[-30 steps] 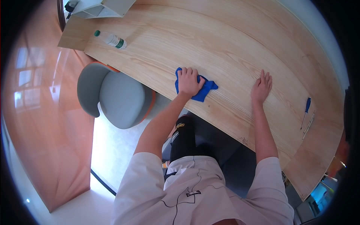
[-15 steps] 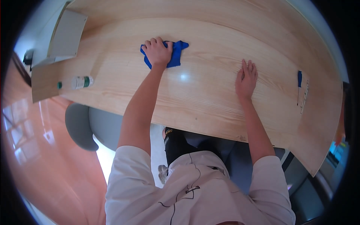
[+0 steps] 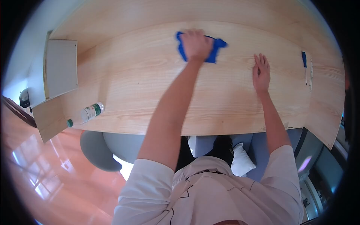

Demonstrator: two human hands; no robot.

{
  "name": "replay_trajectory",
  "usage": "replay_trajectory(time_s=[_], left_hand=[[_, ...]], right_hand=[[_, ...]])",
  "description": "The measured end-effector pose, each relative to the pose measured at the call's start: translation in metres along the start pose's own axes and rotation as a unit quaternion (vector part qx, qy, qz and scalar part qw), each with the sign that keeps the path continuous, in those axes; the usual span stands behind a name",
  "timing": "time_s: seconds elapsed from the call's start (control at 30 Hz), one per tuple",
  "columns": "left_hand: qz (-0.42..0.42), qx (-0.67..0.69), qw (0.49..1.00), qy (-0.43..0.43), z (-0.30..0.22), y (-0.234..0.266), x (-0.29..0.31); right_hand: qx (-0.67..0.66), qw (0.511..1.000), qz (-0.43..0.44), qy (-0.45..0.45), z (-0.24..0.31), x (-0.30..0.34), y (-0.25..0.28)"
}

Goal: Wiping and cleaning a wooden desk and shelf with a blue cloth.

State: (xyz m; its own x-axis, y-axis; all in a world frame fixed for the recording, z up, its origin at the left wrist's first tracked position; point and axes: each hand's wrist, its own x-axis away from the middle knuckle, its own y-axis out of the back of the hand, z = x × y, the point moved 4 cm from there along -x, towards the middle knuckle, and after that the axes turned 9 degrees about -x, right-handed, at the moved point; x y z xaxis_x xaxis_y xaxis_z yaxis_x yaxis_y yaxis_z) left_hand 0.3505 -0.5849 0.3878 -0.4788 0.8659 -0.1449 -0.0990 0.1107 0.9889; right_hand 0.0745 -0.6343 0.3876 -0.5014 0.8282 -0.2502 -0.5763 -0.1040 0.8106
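My left hand (image 3: 196, 45) presses down on a crumpled blue cloth (image 3: 214, 51) on the light wooden desk (image 3: 225, 97), toward the far side. Its fingers are blurred and bent over the cloth, whose edges stick out on both sides. My right hand (image 3: 261, 74) rests on the bare wood to the right, holding nothing, with its fingers stretched forward.
A clear plastic bottle with a green cap (image 3: 87, 114) lies near the desk's front left edge. At the right lie a blue-handled screwdriver (image 3: 304, 60) and a thin pale strip (image 3: 311, 75). A white box-like shelf (image 3: 62, 67) stands at the left; a grey chair (image 3: 122, 144) is below the front edge.
My left hand and the blue cloth have slid right along the desk, closer to my right hand. The view has shifted and turned; my right hand still rests on the wood.
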Motion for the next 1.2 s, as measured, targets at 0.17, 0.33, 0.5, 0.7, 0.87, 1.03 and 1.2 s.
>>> replay_trajectory(time_s=[0.17,0.33,0.5,0.7,0.87,1.03,1.2], left_hand=[[-0.059,0.146,0.983,-0.097,-0.034,0.011,0.077],[-0.021,0.191,0.973,-0.127,0.001,0.034,0.183],[0.036,0.162,0.982,-0.088,0.074,0.043,0.265],[0.082,0.074,0.994,-0.014,0.120,0.034,0.232],[0.049,-0.020,0.995,0.088,0.160,0.018,0.142],[0.014,-0.083,0.989,0.120,0.183,0.000,0.059],[-0.043,-0.110,0.984,0.130,0.181,-0.012,0.005]], right_hand=[[-0.032,0.999,-0.008,-0.007,0.013,-0.005,-0.011],[-0.022,1.000,-0.010,-0.004,0.004,-0.006,-0.005],[-0.010,1.000,-0.022,-0.013,0.003,-0.005,-0.003],[0.010,1.000,-0.014,-0.026,-0.003,-0.002,-0.010],[-0.001,1.000,-0.026,-0.006,0.002,-0.003,-0.005],[-0.003,1.000,-0.026,-0.012,0.004,-0.003,-0.012],[0.008,0.999,-0.028,-0.020,0.005,-0.002,-0.007]])
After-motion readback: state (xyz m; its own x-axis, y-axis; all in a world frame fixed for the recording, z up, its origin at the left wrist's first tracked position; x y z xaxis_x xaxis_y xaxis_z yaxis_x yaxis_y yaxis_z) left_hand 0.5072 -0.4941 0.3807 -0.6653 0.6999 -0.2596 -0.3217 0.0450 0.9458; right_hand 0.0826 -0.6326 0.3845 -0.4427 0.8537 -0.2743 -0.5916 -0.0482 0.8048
